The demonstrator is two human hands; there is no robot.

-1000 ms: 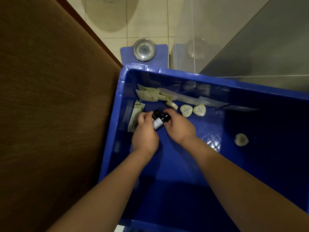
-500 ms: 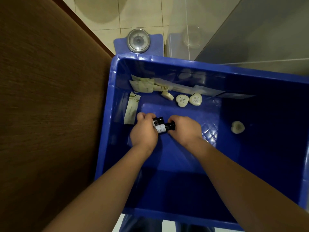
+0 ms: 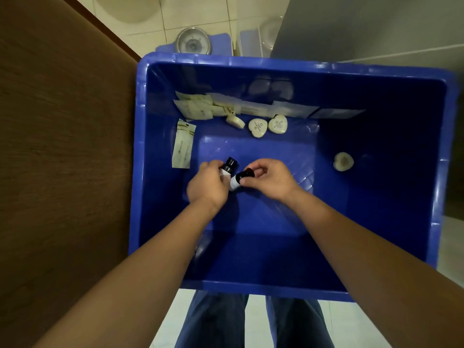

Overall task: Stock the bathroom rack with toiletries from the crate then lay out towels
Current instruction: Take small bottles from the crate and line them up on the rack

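Footing: the person stands at the near rim of the blue crate (image 3: pixel 251 288), with trouser legs (image 3: pixel 213 322) showing below it.
Left hand (image 3: pixel 208 184): it is down inside the crate, with its fingers curled round the left bottle (image 3: pixel 229 165). Only the black cap and shoulder show past the fingers.
Left bottle axis: the cap points away toward the far wall, and the body is hidden in the grip.
Right hand (image 3: pixel 272 180): it is just beside the left hand. Thumb and fingertips pinch the right bottle (image 3: pixel 240 178) at its cap end.
Right bottle axis: it is slanted, with the cap toward the right hand and the white-labelled base toward the left hand. I cannot tell whether the base touches the left hand.
Governing relation: both bottles lie between the two hands, over the middle of the crate floor, and each hand has its own. I judge the coming move to be a lift up past the walls. The rack is not in view, so its direction cannot be given.
Middle stock: a long sachet (image 3: pixel 183 146) lies just left of the left hand, its long axis running near to far. A lone heart soap (image 3: pixel 343 161) lies well apart to the right.
Far stock: two paired heart soaps (image 3: pixel 267 125) lie side by side, with a small soap piece (image 3: pixel 236 121) beside them. Flat packets (image 3: pixel 195 108) lie against the far wall.
Beyond the crate: a bathroom scale (image 3: pixel 193 42) sits on the tiled floor, and a wooden panel (image 3: pixel 62 146) stands to the left.
Progress: I judge it early, as much stock remains in the crate.
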